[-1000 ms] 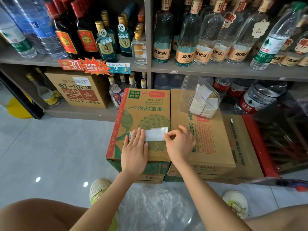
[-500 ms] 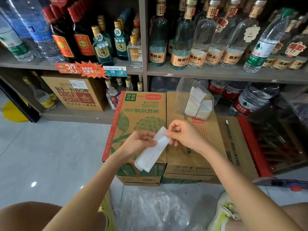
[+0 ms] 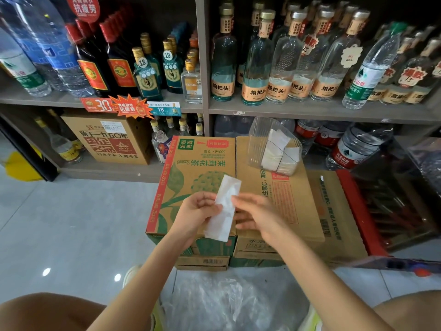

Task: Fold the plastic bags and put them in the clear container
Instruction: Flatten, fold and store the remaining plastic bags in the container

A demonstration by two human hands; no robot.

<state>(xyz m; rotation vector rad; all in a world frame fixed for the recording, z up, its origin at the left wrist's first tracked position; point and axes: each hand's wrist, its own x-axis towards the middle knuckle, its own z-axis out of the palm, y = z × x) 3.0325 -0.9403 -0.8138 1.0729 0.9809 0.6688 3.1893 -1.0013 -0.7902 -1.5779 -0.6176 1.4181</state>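
Left hand (image 3: 196, 212) gripped a folded bag (image 3: 226, 201), thumb and curled fingers round its middle. The bag was a long white strip, held on a slant in the air over the green-printed box (image 3: 191, 168). Right hand (image 3: 259, 215) was loose and held nothing, fingertips at the strip's right edge; contact could not be told. Clear container (image 3: 256, 139) sat on the plain box (image 3: 286, 204) behind, apart from the strip, with folded pieces (image 3: 274, 151) inside. Loose bags (image 3: 226, 304) lay heaped on the floor.

The bag (image 3: 224, 206) in your grip is milky white. Beneath it, the carton (image 3: 191, 168) is tan with green leaf print and a red edge; beyond, the container (image 3: 259, 142) is clear and ribbed.
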